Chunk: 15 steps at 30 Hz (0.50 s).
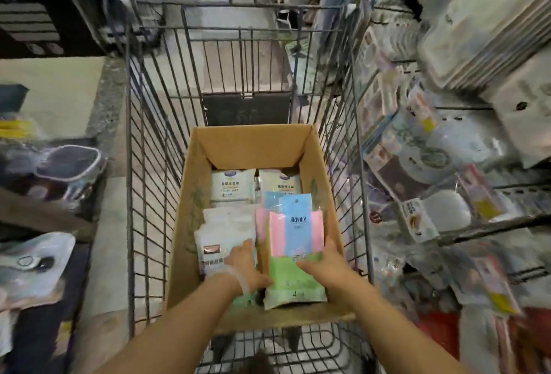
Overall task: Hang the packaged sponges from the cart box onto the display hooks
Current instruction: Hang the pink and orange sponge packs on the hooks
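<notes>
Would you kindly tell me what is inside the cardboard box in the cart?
The cardboard box holds two white packs at the far end, a white pouch and pink-blue-green sponge packs nearer. Both hands cover the packs' near ends; lower layers are hidden.

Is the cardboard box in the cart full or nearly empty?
Partly filled. The cardboard box shows bare inner walls above white packs and the pink, blue and green pack.

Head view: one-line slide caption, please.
Both hands, left and right, grasp a pink-blue-green sponge pack in the cardboard box inside the wire cart.
</notes>
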{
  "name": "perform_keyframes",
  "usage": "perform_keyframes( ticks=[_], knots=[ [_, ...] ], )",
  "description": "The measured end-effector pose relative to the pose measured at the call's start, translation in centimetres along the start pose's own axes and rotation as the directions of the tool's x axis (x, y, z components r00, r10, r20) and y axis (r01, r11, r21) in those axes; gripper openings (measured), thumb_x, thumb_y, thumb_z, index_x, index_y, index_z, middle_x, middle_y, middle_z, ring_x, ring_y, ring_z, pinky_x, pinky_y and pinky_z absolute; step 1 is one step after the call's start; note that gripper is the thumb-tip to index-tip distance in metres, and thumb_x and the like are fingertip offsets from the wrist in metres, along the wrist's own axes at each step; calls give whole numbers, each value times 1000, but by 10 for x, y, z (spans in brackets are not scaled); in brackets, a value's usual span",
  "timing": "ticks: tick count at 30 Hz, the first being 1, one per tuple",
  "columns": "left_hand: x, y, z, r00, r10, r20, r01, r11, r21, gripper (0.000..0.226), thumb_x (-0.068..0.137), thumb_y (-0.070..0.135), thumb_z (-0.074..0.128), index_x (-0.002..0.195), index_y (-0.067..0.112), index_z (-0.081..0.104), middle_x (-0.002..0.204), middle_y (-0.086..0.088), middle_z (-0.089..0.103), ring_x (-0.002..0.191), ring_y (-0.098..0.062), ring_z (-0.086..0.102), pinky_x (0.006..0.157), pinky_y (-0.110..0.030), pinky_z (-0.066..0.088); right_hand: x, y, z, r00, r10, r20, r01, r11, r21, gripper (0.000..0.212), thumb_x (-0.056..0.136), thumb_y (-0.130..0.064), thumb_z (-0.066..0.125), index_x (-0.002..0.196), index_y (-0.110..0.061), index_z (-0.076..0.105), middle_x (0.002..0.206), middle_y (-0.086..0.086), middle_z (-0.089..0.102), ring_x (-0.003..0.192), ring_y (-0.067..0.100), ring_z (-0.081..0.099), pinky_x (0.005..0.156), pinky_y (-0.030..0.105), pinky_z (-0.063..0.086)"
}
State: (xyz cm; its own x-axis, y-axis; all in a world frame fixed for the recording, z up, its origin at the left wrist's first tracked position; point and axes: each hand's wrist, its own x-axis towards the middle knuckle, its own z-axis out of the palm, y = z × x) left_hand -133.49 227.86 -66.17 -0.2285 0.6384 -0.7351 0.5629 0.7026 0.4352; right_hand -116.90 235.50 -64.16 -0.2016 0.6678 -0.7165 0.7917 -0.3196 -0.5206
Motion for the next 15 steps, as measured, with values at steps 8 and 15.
perform_keyframes(
  ticks=[8,15],
  knots=[
    [51,23,32,990,135,-32,-137,916,-376,108,49,22,80,140,13,22,133,-4,48,122,-22,49,102,-40,43,39,12,26,993,117,22,-118,933,341,72,69,-7,79,123,-9,32,115,3,54,101,16,54,82,26,46],
    [72,17,40,990,135,35,-89,805,-587,112,55,8,77,142,18,8,134,-2,46,122,-19,48,96,-35,47,58,16,33,981,182,69,-194,865,463,101,65,-10,83,140,-8,17,116,5,54,103,20,56,91,30,46]
  ],
)
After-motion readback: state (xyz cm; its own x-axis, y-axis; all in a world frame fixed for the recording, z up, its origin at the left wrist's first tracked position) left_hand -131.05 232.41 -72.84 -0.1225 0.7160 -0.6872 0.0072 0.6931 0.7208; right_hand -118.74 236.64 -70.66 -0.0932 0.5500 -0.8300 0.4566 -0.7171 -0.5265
